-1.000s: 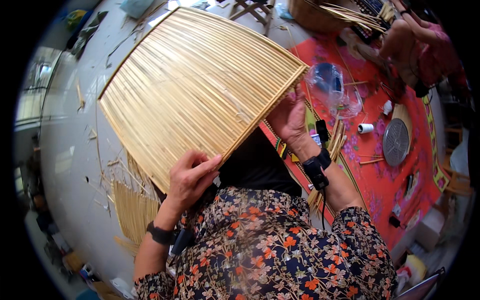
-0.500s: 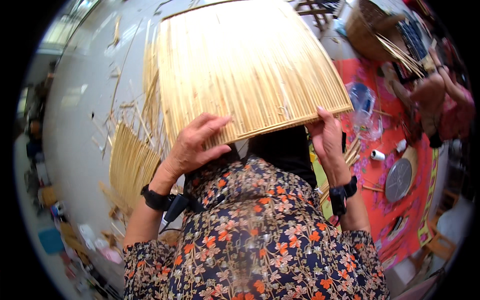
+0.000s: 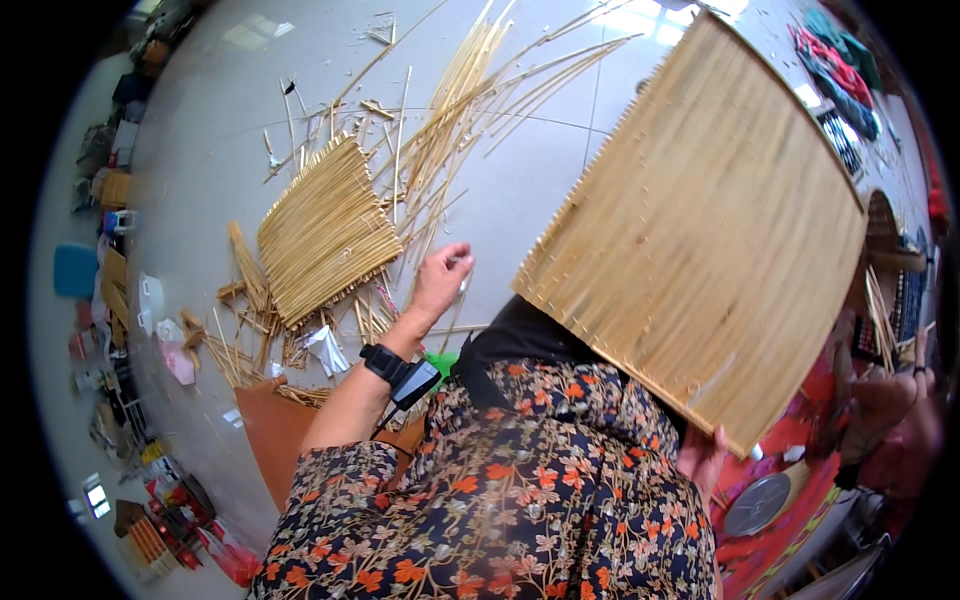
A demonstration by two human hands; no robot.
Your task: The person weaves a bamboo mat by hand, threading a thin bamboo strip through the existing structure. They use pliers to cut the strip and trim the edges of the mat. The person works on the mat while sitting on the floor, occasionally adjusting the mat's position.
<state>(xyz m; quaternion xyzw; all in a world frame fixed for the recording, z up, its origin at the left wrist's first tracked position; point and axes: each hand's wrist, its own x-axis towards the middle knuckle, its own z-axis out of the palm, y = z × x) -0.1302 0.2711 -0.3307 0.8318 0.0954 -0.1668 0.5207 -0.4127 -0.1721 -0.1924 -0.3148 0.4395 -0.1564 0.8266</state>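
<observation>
**Two woven panels, one lifted off the floor**

Two flat panels of thin pale strips show here. The smaller panel, ribbed and roughly square, lies on the grey floor at about ten o'clock, with one loose bundle of long strips fanning away toward twelve. At centre, the left hand is raised off the floor, wrist bent, fingers loosely curled and grasping nothing that can be made out; a black watch bands the wrist. The larger panel, smooth, close-set and four-cornered, tilts on edge from one to four o'clock, well apart from the smaller one. The right hand, at five o'clock, grips the panel's lower corner from beneath, only its fingers showing. A red mat lies beyond.
</observation>
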